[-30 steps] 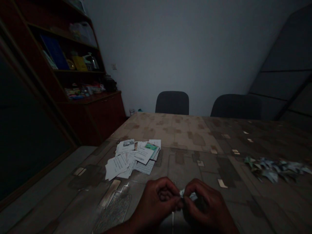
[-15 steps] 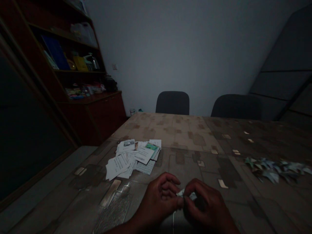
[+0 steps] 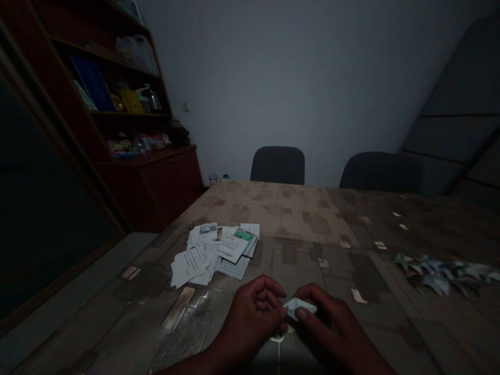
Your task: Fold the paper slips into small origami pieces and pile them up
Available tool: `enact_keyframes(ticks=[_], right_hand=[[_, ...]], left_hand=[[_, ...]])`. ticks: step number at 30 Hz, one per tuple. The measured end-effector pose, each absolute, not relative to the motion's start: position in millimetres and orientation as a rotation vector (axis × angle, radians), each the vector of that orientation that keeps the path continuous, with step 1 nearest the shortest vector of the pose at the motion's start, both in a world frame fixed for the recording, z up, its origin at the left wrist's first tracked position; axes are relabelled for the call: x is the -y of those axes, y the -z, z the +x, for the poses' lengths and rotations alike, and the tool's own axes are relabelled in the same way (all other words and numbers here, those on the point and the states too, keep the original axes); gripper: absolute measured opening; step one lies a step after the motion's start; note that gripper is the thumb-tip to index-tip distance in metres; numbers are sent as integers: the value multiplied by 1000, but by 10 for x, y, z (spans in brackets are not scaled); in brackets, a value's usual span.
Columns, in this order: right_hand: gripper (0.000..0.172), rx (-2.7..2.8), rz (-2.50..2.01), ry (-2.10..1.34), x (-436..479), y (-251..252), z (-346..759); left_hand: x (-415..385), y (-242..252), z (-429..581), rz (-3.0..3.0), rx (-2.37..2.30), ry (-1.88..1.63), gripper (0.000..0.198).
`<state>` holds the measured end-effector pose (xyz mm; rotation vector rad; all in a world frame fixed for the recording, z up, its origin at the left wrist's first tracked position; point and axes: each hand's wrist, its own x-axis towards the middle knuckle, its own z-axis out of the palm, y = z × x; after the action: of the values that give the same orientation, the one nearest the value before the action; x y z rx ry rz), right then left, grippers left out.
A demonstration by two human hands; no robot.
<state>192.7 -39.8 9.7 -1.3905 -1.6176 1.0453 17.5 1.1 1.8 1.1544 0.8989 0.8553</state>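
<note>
Between my two hands, above the near part of the table, is a small folded piece of white paper. My left hand pinches its left end with thumb and curled fingers. My right hand grips its right side, the thumb lying on top of the folds. Printed paper squares lie in a loose, overlapping pile ahead and to the left. Over on the right, a heap of folded paper pieces rests on the table.
A patterned cloth covers the table. Two dark chairs stand at its far side against the wall. A brown shelf cabinet with assorted items is at the left, and a glass shows beyond the far left corner.
My right hand has opened out from its tight pinch and shifted along the folded paper, with the thumb now on top. More of the paper shows. The view has shifted slightly.
</note>
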Motion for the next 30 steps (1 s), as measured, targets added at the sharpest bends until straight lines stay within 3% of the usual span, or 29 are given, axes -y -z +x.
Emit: enact_keyframes(ticks=[14,25,30], right_hand=[[27,1669,-1405,-988,397,-48,1908],[36,1725,-1381,-1029,383,-11,1926],[26,1734,-1394,-1052,372,-18,1916]], left_hand=[[7,-37,199,1134,-887,-711,21],[11,61,185,1163,-840,-678,31],[22,75,197,1158,-850,-686,30]])
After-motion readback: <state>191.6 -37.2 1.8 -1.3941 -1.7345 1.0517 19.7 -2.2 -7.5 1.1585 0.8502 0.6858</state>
